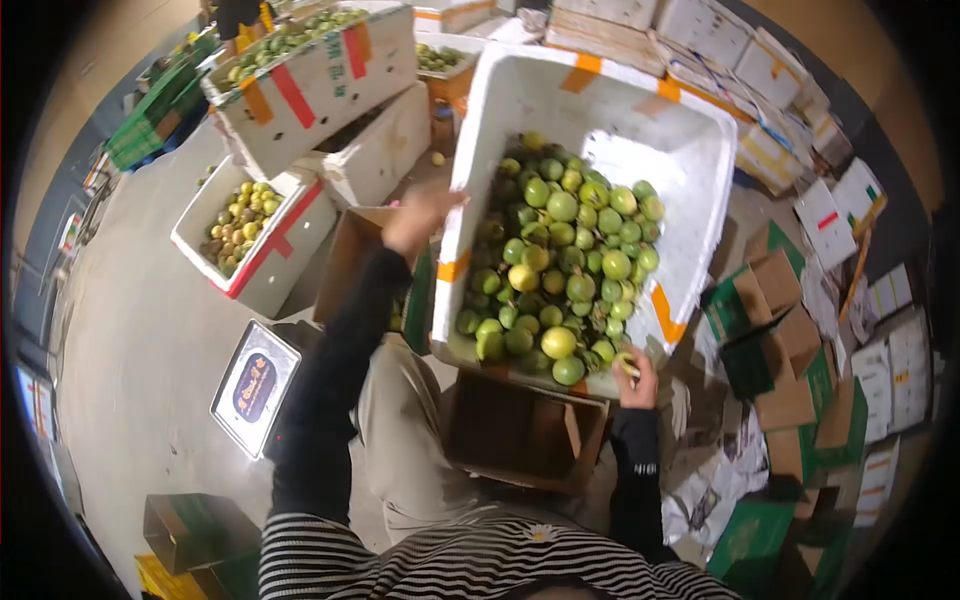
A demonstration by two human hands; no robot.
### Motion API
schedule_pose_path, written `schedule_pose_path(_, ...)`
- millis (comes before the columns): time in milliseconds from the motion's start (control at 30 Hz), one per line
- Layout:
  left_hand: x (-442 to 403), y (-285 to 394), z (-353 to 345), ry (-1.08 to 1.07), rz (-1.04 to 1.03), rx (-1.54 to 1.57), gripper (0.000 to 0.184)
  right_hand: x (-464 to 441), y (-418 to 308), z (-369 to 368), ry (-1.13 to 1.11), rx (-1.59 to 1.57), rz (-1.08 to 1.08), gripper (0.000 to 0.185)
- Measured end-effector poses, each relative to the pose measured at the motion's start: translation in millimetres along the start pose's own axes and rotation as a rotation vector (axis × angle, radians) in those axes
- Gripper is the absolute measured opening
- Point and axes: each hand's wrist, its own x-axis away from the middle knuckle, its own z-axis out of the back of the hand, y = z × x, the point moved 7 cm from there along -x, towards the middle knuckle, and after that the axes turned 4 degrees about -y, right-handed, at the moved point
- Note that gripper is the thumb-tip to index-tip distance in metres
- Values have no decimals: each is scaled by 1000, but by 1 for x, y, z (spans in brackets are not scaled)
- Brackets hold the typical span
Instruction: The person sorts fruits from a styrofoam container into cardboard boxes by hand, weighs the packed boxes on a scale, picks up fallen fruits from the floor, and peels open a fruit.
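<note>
A white foam box (715, 130) stands tilted in front of me, part filled with round green and yellow passion fruit (562, 235). At its near right corner, my right hand (637, 384) has its fingers closed on a yellow-green passion fruit (627, 366). My left hand (418, 222) is just outside the box's left wall, above an open cardboard box (345, 255). Motion smears its fingers, so whether they hold anything cannot be made out. Below the foam box's near edge sits another open cardboard box (520, 430), between my legs.
To the left are a foam box of yellowish fruit (290, 240) and a larger fruit-filled foam box (320, 95). A flat metal-topped scale (256, 388) lies on the floor. Green and brown cartons (790, 360) pile up at right. Another person (240, 20) stands at the far left.
</note>
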Motion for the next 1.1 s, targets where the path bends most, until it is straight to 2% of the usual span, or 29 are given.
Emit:
schedule_pose_path(33,15,-39,-56,-36,-5,272,33,-7,27,11,92,66,-19,39)
schedule_pose_path(67,37,-60,-103,-81,241,450,50,-13,55,17,149,191,-59,43)
schedule_pose_path(100,61,-78,-136,-57,404,355,69,-19,81,17,102,308,-239,53)
schedule_pose_path(133,72,-116,-172,-37,491,412,79,-25,135,11,121,299,-286,66)
schedule_pose_path(167,85,-136,-194,1,601,488,83,-31,132,1,45,531,-396,77)
schedule_pose_path(200,87,-138,-203,-11,560,626,81,-33,121,-8,42,461,-486,82)
schedule_pose_path(233,90,-141,-209,-22,517,764,80,-41,141,-20,44,500,-414,79)
schedule_pose_path(300,83,-149,-200,105,447,323,71,-52,84,-28,137,688,-213,63)
schedule_pose_path(333,81,-153,-196,170,407,102,67,-60,50,-35,226,665,47,60)
schedule_pose_path(367,81,-162,-205,149,320,-5,65,-78,21,-48,161,562,147,55)
schedule_pose_path(400,81,-174,-217,127,229,-112,62,-98,-10,-64,23,248,297,49)
schedule_pose_path(433,82,-157,-211,158,243,-120,57,-115,-34,-83,-28,221,365,44)
schedule_pose_path(467,84,-139,-205,190,257,-128,53,-136,-51,-106,-120,239,290,45)
schedule_pose_path(500,83,-136,-208,201,229,-146,51,-158,-63,-127,-122,367,366,47)
schedule_pose_path(533,83,-126,-205,233,188,-144,51,-179,-60,-152,-152,489,264,49)
schedule_pose_path(567,82,-113,-198,266,146,-142,52,-195,-58,-172,-170,448,218,50)
schedule_pose_path(600,80,-103,-187,339,120,-132,45,-200,-56,-184,-182,570,213,50)
schedule_pose_path(633,77,-104,-181,352,166,189,43,-200,-56,-191,-198,697,205,49)
schedule_pose_path(700,71,-105,-179,347,259,839,37,-200,-50,-192,-226,601,155,47)
schedule_pose_path(733,70,-107,-185,278,338,1182,43,-190,-41,-194,-305,517,101,48)
schedule_pose_path(767,66,-107,-194,156,375,1381,50,-171,-30,-195,-385,437,47,50)
schedule_pose_path(833,69,-85,-207,4,547,1577,53,-133,-13,-194,-303,446,264,54)
schedule_pose_path(900,66,-69,-212,-142,502,1651,47,-99,-42,-195,-695,416,245,57)
schedule_pose_path(933,66,-69,-213,-180,443,1619,45,-97,-56,-188,-716,336,286,56)
schedule_pose_path(967,66,-69,-212,-216,385,1584,43,-108,-77,-170,-631,299,212,55)
schedule_pose_path(1000,66,-59,-210,-275,414,1607,34,-129,-93,-152,-547,262,139,54)
schedule_pose_path(1033,68,-67,-210,-214,413,1477,28,-168,-85,-137,-277,285,303,50)
schedule_pose_path(1067,71,-69,-210,-203,418,1487,23,-198,-83,-120,2,452,363,45)
schedule_pose_path(1100,71,-69,-210,-190,421,1499,19,-229,-66,-113,49,593,307,42)
